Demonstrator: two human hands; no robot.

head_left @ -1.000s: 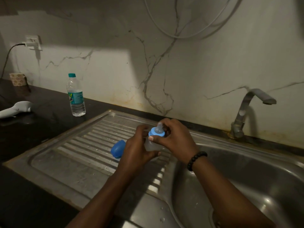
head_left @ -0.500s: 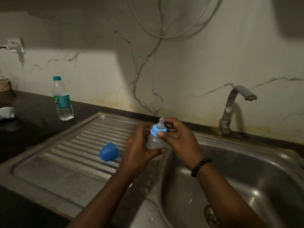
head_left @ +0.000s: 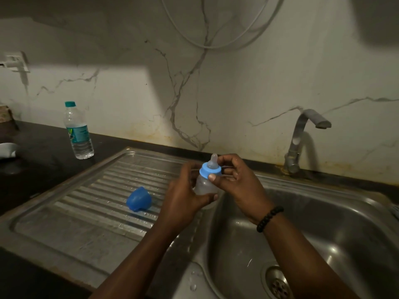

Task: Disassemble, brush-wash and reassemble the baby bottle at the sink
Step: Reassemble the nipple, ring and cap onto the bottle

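A small clear baby bottle with a light blue collar and a clear teat is held upright over the edge between drainboard and basin. My left hand wraps around the bottle's body from the left. My right hand pinches the blue collar, thumb in front and fingers behind. The bottle's blue cap lies on its side on the ribbed drainboard, left of my hands. No brush is in sight.
The steel sink basin with its drain lies under my right arm. A tap stands at the back right. A plastic water bottle stands on the dark counter. A white object sits at the far left edge.
The camera has swung to the right, so everything sits further left in the frame. My hands keep their grip on the bottle and collar and hold it a little higher.
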